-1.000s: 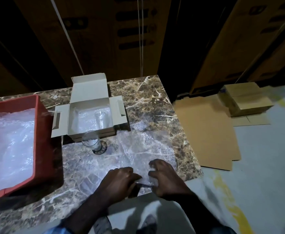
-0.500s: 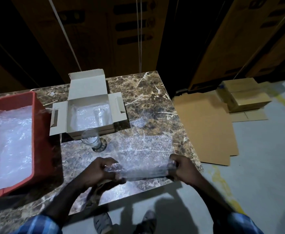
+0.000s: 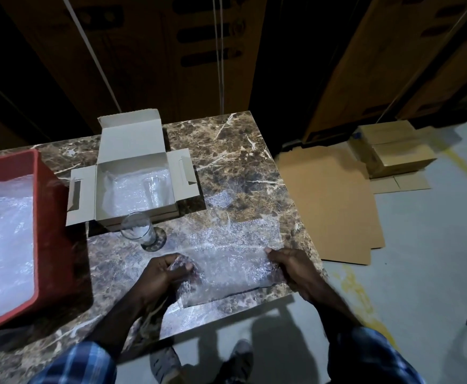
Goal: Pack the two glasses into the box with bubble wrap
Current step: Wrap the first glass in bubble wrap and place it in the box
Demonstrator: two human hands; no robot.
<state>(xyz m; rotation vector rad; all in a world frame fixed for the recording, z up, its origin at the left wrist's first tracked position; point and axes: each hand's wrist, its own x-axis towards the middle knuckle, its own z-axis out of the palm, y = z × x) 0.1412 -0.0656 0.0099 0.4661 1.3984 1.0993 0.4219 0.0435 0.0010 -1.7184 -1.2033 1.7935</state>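
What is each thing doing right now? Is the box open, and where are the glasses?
Box: open, flaps spread, lined with bubble wrap.
Glass in box: inside, right side.
Glass on table: outside the box, unwrapped.
Bubble wrap sheet: held at both ends.
Left hand: gripping sheet.
Right hand: gripping sheet.
Red tray: holds bubble wrap.

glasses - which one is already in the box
The glass lying on bubble wrap at the right side of the open box. The other glass stands upright on the table, just in front of the box.
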